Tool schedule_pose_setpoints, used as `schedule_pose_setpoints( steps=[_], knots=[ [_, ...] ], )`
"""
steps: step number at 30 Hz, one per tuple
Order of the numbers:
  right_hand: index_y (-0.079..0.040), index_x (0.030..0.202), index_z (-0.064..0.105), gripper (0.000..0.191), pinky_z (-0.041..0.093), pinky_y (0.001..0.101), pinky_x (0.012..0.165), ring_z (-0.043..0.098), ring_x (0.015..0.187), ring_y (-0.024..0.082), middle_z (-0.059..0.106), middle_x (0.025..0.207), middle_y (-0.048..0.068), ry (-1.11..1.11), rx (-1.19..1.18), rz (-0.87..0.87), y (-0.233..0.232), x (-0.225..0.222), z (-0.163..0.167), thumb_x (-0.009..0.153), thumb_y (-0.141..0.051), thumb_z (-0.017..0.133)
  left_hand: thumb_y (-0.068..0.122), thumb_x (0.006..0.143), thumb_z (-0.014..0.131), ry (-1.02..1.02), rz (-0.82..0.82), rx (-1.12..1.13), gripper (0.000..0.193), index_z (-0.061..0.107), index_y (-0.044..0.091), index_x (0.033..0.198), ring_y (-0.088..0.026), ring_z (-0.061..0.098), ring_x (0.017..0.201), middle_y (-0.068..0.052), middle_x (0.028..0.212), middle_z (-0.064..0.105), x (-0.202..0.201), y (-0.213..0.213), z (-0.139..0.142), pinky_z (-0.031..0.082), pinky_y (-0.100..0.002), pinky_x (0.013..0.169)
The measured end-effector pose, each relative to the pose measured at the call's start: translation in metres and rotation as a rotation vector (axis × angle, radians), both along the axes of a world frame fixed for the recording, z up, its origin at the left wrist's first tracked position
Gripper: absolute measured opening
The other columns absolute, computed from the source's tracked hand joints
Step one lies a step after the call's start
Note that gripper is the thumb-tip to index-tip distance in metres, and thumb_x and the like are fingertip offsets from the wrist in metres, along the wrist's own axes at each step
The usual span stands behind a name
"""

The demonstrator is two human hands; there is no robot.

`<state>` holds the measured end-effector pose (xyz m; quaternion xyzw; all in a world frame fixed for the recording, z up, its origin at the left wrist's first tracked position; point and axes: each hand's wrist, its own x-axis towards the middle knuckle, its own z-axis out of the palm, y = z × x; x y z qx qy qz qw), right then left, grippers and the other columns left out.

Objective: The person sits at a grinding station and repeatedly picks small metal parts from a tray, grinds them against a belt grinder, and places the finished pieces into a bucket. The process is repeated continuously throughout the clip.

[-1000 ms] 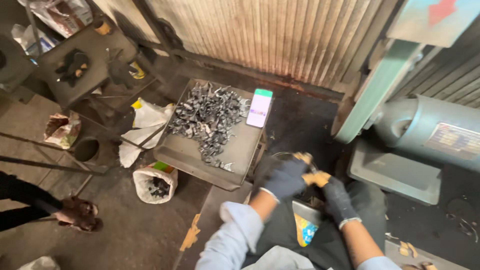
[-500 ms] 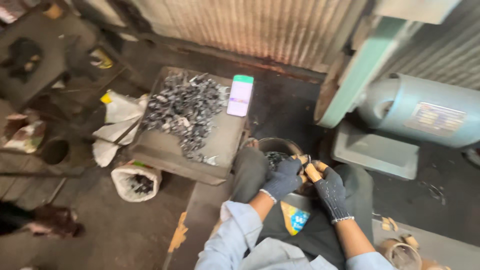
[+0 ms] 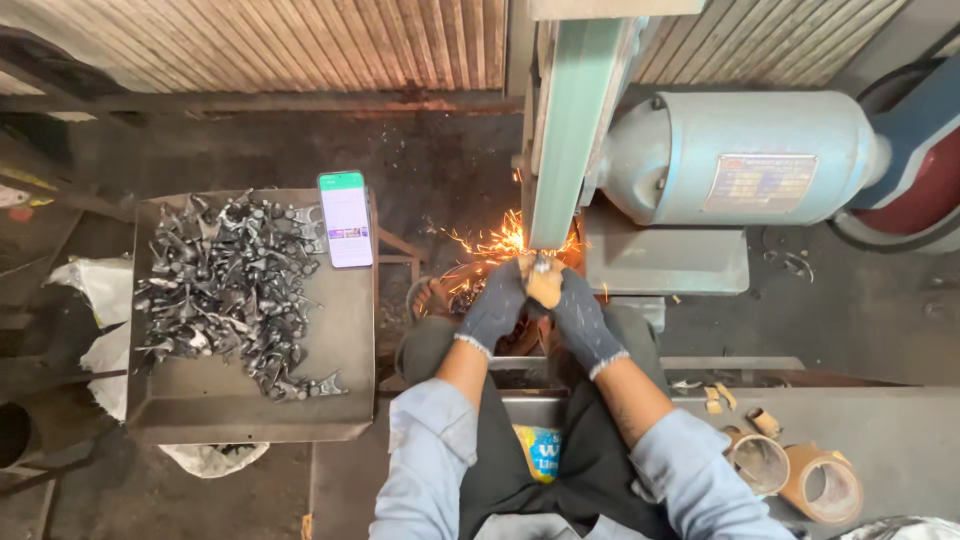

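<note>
Fingers [image 3: 520,285] of both your gloved hands are pinching a small metal piece [image 3: 546,280] against the grinding belt [image 3: 565,150]; it's stiff, likely hot, so keep gripping its rear end.

The workpiece pressed to the green sanding belt [image 3: 560,150] is hidden between the gloved left hand [image 3: 497,305] and right hand [image 3: 578,315]; only tan finger wraps [image 3: 545,280] show, so its shape cannot be told. The belt runs off the top edge. The red wheel guard [image 3: 920,170] beside the grey motor [image 3: 740,160] is cut by the right edge. The pile of small metal castings [image 3: 230,285] on the steel tray [image 3: 340,400] is too tangled to tell single pieces. The phone [image 3: 345,220] screen is too small to read
</note>
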<state>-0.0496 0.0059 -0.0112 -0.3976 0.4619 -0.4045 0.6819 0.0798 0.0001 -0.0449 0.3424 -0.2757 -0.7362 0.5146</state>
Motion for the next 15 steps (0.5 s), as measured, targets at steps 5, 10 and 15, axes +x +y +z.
schedule_pose_setpoints(
  steps=[5, 10, 15],
  knots=[
    [0.003, 0.131, 0.064, 0.043, 0.05, 0.026, 0.077, 0.06, 0.089, 0.01, 0.07, 0.107, 0.003, -0.035, 0.016, 0.073, 0.009, -0.013, 0.018, 0.096, -0.021, 0.073, 0.0, 0.092, 0.06, -0.472, 0.002, -0.333, 0.028, 0.064, -0.004, 0.119, -0.018, 0.066, 0.106, -0.01, 0.112, 0.071, 0.009, 0.016, 0.019, 0.055, -0.032, 0.093],
    [-0.005, 0.135, 0.059, 0.052, 0.051, 0.0275, 0.075, 0.06, 0.083, 0.011, 0.071, 0.107, 0.005, 0.382, -0.042, 0.148, 0.05, -0.041, 0.059, 0.087, -0.018, 0.073, 0.004, 0.067, 0.082, -1.398, 0.113, -0.714, 0.061, 0.066, 0.002, 0.126, -0.032, 0.061, 0.12, -0.02, 0.129, 0.066, 0.005, 0.074, 0.075, 0.049, -0.041, 0.102],
    [0.004, 0.132, 0.06, 0.043, 0.053, 0.0318, 0.084, 0.065, 0.096, 0.016, 0.07, 0.11, 0.01, -0.328, 0.261, 0.112, 0.067, -0.044, 0.065, 0.103, -0.027, 0.063, 0.014, 0.075, 0.083, -0.838, 0.092, -0.345, 0.069, 0.054, -0.003, 0.135, -0.035, 0.061, 0.123, -0.021, 0.141, 0.052, -0.022, 0.095, 0.097, 0.055, -0.041, 0.099]
  ],
)
